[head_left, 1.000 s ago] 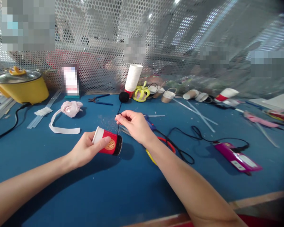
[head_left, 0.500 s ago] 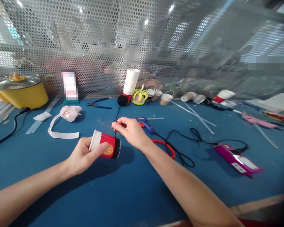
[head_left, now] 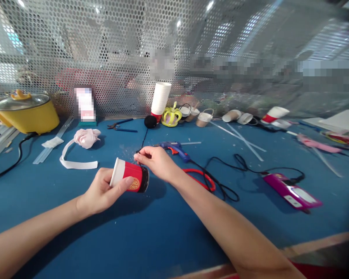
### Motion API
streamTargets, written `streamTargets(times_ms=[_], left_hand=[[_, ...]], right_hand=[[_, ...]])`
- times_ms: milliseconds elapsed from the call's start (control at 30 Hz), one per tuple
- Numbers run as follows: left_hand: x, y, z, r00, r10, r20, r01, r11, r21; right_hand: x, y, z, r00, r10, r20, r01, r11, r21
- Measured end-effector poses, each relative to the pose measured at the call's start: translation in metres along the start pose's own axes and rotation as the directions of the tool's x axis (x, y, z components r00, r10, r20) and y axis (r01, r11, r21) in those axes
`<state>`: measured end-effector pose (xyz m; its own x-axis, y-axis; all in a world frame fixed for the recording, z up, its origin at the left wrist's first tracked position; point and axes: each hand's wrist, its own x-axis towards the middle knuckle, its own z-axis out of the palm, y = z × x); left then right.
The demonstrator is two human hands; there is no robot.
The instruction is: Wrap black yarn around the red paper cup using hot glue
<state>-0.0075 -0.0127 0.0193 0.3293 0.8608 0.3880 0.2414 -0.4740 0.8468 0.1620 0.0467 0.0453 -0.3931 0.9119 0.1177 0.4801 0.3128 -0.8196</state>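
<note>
Paper cup [head_left: 130, 173], red-and-white, held sideways in left hand [head_left: 102, 192] just left of frame centre; grip closed around its wall. Presumably light, thin, easily dented: hold near rim, gently. Right hand [head_left: 156, 161] pinches black yarn strand [head_left: 145, 136]; likely soft, limp, slips if slackened.

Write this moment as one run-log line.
Left hand: holding paper cup tilted | Right hand: pinching black yarn | Yarn ball, glue gun: on blue table
</note>
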Motion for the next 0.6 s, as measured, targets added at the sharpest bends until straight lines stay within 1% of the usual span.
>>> streamTargets(times_ms=[133,200,267,333,400,433,500,567,600], left_hand=[[0.000,-0.001,-0.001,0.999,0.032,-0.019,-0.032,0.999,0.015],[0.000,-0.002,-0.001,0.997,0.076,-0.025,-0.075,0.997,0.034],[0.002,-0.001,-0.002,0.990,0.134,-0.034,-0.132,0.990,0.058],[0.003,-0.001,-0.001,0.981,0.184,-0.054,-0.179,0.981,0.079],[0.004,-0.001,-0.001,0.974,0.213,-0.077,-0.206,0.975,0.087],[0.004,-0.001,-0.001,0.971,0.221,-0.087,-0.214,0.973,0.085],[0.004,-0.002,-0.001,0.969,0.226,-0.100,-0.219,0.973,0.078],[0.004,-0.002,-0.001,0.970,0.219,-0.108,-0.212,0.975,0.071],[0.004,-0.002,-0.002,0.971,0.212,-0.111,-0.205,0.976,0.068]], right_hand=[[0.000,0.002,0.003,0.999,0.028,0.045,-0.030,0.999,0.045],[0.002,0.003,0.003,0.996,0.044,0.084,-0.051,0.996,0.077],[0.004,0.004,-0.001,0.991,0.094,0.090,-0.103,0.990,0.100],[0.005,0.002,-0.008,0.988,0.151,0.037,-0.155,0.981,0.116],[0.002,-0.001,-0.017,0.986,0.161,-0.033,-0.155,0.978,0.137],[-0.001,-0.003,-0.021,0.990,0.134,-0.045,-0.126,0.981,0.148],[-0.010,-0.008,-0.026,0.999,0.043,-0.001,-0.043,0.985,0.165],[-0.019,-0.011,-0.026,0.998,-0.045,0.044,0.037,0.984,0.174],[-0.023,-0.011,-0.024,0.996,-0.080,0.034,0.073,0.983,0.169]])
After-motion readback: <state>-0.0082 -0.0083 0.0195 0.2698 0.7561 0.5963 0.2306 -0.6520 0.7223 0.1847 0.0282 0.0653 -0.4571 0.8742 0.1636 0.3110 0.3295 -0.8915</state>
